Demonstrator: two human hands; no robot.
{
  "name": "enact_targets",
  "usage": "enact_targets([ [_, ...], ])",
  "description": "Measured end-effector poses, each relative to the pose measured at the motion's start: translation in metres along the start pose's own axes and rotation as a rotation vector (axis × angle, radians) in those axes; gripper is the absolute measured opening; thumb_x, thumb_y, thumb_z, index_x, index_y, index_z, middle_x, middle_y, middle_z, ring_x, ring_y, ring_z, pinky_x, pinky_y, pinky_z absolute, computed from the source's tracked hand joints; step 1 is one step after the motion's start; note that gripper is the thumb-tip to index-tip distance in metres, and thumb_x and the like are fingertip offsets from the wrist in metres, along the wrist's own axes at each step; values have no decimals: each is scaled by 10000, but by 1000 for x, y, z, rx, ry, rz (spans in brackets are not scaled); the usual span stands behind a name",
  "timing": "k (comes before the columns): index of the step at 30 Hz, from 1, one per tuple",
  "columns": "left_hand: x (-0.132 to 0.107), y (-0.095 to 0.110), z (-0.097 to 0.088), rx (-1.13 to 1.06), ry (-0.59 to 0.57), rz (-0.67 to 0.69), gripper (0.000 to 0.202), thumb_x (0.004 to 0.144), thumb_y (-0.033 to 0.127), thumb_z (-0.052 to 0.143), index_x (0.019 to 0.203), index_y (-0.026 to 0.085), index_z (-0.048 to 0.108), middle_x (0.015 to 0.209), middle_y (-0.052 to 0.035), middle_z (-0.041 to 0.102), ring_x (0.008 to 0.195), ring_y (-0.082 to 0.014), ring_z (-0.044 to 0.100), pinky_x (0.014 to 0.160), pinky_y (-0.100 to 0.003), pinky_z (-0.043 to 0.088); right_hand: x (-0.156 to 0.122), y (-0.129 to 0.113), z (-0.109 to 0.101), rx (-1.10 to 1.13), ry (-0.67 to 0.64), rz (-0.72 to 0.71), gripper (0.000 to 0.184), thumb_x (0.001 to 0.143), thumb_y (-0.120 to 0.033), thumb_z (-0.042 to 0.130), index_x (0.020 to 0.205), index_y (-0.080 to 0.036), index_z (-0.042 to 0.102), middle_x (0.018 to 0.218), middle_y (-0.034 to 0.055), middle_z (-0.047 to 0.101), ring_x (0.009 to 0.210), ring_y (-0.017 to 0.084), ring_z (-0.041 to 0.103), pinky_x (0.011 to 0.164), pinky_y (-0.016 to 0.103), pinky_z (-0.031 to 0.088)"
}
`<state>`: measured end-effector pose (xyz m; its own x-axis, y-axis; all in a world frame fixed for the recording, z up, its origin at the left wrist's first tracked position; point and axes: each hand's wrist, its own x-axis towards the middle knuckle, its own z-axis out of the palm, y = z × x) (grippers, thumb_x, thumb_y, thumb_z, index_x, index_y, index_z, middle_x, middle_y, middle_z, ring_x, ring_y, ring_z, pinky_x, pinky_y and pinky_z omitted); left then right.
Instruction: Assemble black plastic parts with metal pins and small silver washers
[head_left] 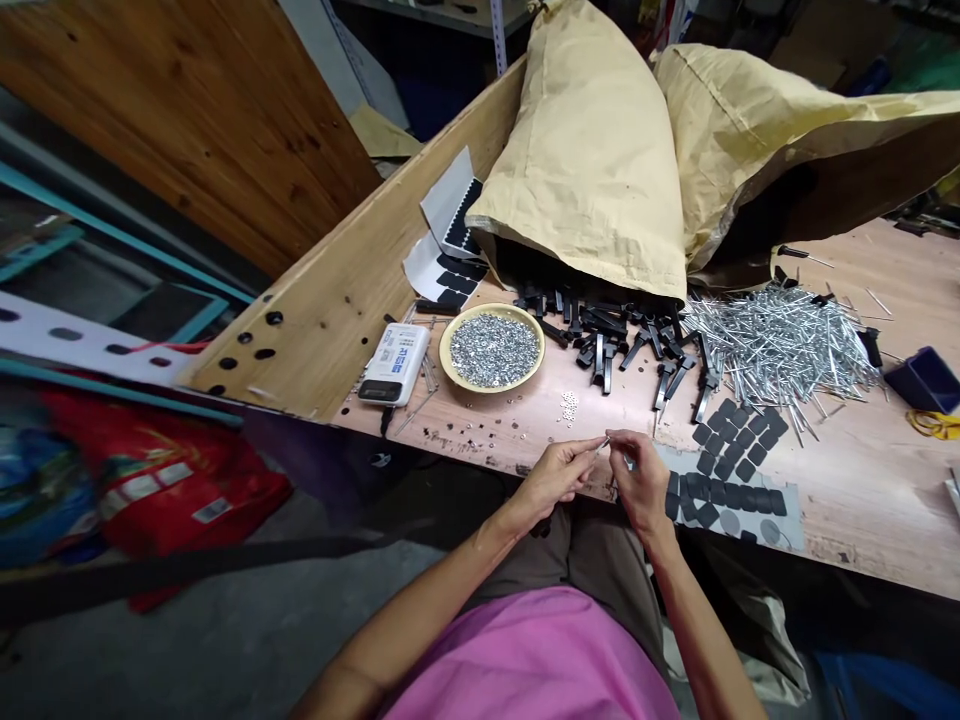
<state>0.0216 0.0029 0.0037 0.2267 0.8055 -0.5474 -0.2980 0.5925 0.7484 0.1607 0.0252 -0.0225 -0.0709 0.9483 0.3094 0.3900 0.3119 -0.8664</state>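
My left hand [556,472] and my right hand [639,480] meet at the near edge of the wooden table [862,480], fingers pinched together. Between the fingertips is a thin metal pin [602,444]; the left hand pinches it, and the right hand's fingers are closed at its tip on something too small to make out. Just beyond the hands lies a small cluster of tiny metal bits [570,404]. A yellow bowl [491,349] full of small silver parts stands further out to the left. A sheet of black pads [731,480] lies right of my right hand.
A heap of metal pins [780,345] and a pile of black plastic pieces [615,335] lie mid-table before two tan sacks [592,150]. A white device [395,364] sits left of the bowl. A blue tray [926,380] stands far right. Red bags [150,480] lie on the floor.
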Motion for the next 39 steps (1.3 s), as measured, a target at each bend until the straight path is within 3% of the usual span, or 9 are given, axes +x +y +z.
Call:
enact_targets([
  [4, 0, 0, -1, 17, -1, -38, 609, 741, 392, 614, 1293, 158, 509, 514, 104, 351, 353, 0, 205, 357, -142, 84, -5, 3, -1, -117, -88, -125, 161, 852, -214, 464, 877, -230, 622, 842, 58, 668, 818, 189, 635, 765, 344, 524],
  [9, -12, 3, -12, 21, -38, -129, 719, 635, 365, 711, 1287, 142, 503, 485, 117, 363, 344, 4, 204, 351, -128, 87, -18, -11, 0, -95, -74, 28, 192, 873, -255, 508, 988, -222, 658, 954, 71, 629, 901, 179, 603, 822, 313, 493],
  [16, -35, -2, -24, 160, -108, -381, 543, 545, 352, 786, 1027, 164, 618, 451, 115, 379, 336, -2, 223, 338, -110, 101, -46, -25, -13, 161, -220, 126, 134, 853, -238, 584, 872, -192, 708, 862, 33, 637, 833, 138, 612, 786, 237, 487],
  [23, -52, -14, -16, 290, -207, -439, 505, 503, 549, 775, 775, 162, 599, 407, 114, 347, 345, -2, 165, 349, -131, 84, -76, -30, -24, 315, -268, 180, 60, 797, -160, 641, 811, -181, 696, 849, 20, 669, 837, 130, 619, 794, 233, 486],
  [27, -52, -13, -3, 385, -190, -355, 505, 522, 569, 750, 776, 166, 581, 417, 113, 351, 350, -9, 167, 356, -149, 91, -76, -31, -35, 344, -242, 241, 80, 791, -255, 653, 769, -190, 695, 787, 7, 672, 760, 133, 623, 717, 231, 491],
  [31, -52, -13, 12, 456, -154, -132, 438, 598, 551, 701, 764, 158, 604, 468, 84, 383, 394, -33, 260, 368, -165, 143, -71, -35, -49, 261, -195, 301, 213, 808, -388, 616, 729, -209, 701, 747, 11, 664, 711, 144, 616, 665, 249, 483],
  [39, -42, -8, 17, 409, -230, 62, 457, 705, 575, 599, 818, 135, 645, 491, 69, 364, 435, -53, 291, 400, -183, 189, -50, -40, -65, 119, -240, 176, 167, 833, -336, 580, 756, -234, 687, 748, 21, 655, 701, 160, 603, 670, 275, 482],
])
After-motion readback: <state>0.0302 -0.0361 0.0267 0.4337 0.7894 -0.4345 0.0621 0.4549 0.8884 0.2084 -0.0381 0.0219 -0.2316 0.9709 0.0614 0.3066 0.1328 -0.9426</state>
